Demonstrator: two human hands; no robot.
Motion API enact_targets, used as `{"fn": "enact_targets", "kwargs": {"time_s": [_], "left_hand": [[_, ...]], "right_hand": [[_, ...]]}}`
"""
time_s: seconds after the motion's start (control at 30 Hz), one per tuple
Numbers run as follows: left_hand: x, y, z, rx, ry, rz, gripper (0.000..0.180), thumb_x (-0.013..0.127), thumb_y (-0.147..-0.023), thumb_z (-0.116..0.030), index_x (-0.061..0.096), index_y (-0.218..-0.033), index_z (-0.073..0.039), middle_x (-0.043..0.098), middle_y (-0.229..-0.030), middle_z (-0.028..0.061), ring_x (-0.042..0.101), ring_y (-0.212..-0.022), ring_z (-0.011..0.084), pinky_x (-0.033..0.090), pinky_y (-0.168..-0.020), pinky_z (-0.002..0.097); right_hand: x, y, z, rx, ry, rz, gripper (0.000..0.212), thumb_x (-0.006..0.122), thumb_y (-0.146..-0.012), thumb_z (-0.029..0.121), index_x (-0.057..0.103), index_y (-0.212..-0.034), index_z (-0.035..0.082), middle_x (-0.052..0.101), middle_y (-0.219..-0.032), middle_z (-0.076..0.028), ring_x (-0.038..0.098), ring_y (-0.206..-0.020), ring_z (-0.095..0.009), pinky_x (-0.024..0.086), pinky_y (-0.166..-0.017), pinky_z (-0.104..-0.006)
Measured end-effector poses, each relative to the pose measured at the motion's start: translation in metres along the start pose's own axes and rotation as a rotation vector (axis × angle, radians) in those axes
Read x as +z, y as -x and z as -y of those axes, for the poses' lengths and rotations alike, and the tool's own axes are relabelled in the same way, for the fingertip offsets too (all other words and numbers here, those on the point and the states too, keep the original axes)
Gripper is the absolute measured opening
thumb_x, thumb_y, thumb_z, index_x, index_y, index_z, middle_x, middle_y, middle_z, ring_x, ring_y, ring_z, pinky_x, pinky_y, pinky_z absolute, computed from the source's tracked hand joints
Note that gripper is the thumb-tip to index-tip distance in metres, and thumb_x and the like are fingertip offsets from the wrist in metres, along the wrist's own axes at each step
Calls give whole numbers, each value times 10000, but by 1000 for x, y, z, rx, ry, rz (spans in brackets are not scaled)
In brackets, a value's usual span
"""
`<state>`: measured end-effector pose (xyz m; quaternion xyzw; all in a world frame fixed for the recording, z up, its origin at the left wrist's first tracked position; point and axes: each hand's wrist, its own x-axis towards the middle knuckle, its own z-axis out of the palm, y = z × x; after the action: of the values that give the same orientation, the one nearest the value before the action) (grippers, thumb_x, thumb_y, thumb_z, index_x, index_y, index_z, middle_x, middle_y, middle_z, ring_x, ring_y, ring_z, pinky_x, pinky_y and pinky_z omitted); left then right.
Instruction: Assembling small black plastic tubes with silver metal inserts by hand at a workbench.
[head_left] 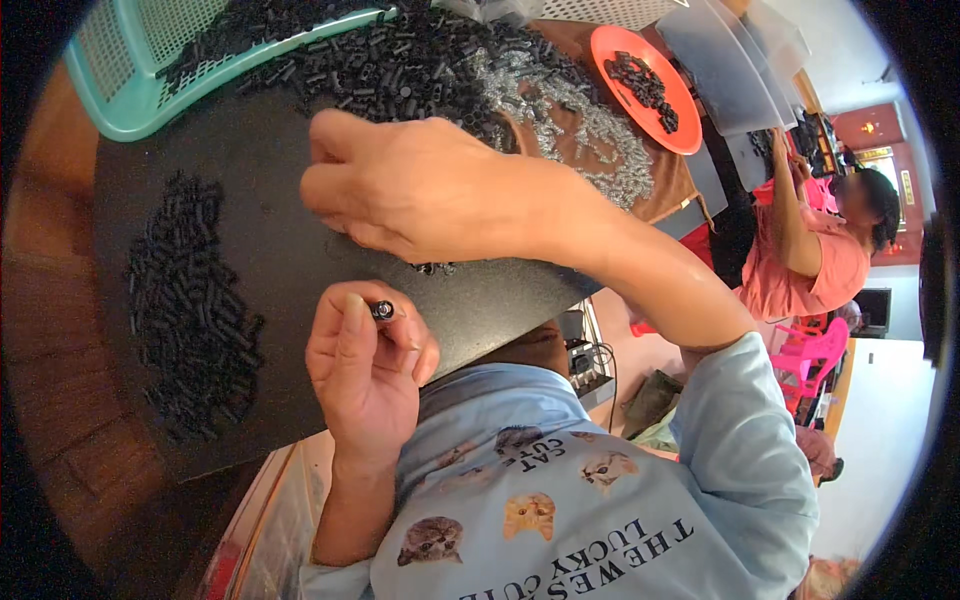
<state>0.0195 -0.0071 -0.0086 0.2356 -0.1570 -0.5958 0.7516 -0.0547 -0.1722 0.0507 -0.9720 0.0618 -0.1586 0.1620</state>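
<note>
My left hand (362, 368) is held palm up near the table's front edge. Thumb and fingers pinch a small black cylinder (382, 310), its shiny round end showing. Above and beyond it my right hand (410, 190) reaches across the dark table (275, 190), back of the hand up. The right fingers are curled in, and whatever they hold is hidden beneath them. A heap of loose black parts (370, 75) lies just past the right hand, with a spread of small clear or silvery pieces (600, 140) to its right on a brown cloth (680, 185).
A pile of black cylinders (190, 310) covers the table's left side. A green mesh basket (120, 115) stands at the far left. An orange-red plate (613, 45) with dark parts and a clear plastic bin (725, 65) are far right. Another person (815, 240) sits beyond, near pink chairs (815, 350).
</note>
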Motion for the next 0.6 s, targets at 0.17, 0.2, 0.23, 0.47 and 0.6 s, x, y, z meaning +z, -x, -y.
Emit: {"fn": "enact_targets", "kwargs": {"time_s": [0.17,0.2,0.23,0.47,0.6], "left_hand": [[2,0,-1,-16,31,-11,199,452,-1029,-219,514,-965,-42,529,-750,81,418,-580,101,371,-488,249],[2,0,0,-9,42,-29,199,449,-1031,-220,512,-970,-42,527,-749,80,418,-581,102,370,-490,249],[3,1,0,-4,52,-45,199,446,-1032,-222,510,-976,-42,524,-748,79,418,-583,102,369,-493,249],[5,-1,2,5,18,-36,198,432,-1036,-212,511,-991,-36,513,-758,70,422,-595,99,362,-490,246],[4,-1,2,7,-6,-16,197,428,-1036,-197,514,-994,-26,511,-789,66,433,-601,98,369,-491,244]], "right_hand": [[-15,19,18,76,-299,-93,164,586,-855,115,507,-935,-3,564,-802,-157,611,-726,-368,487,-587,-439],[-20,23,23,177,-425,-21,161,565,-861,129,507,-931,-4,604,-795,-185,633,-766,-398,496,-605,-474],[-18,29,24,149,-513,-103,131,582,-856,108,523,-906,2,601,-758,-170,634,-749,-367,483,-606,-452],[-23,58,37,112,-616,-279,68,640,-817,37,601,-859,1,599,-771,-125,630,-711,-300,488,-615,-369],[-24,65,43,214,-710,-247,80,659,-823,-6,630,-898,-12,612,-794,-94,601,-688,-201,449,-584,-308]]}}
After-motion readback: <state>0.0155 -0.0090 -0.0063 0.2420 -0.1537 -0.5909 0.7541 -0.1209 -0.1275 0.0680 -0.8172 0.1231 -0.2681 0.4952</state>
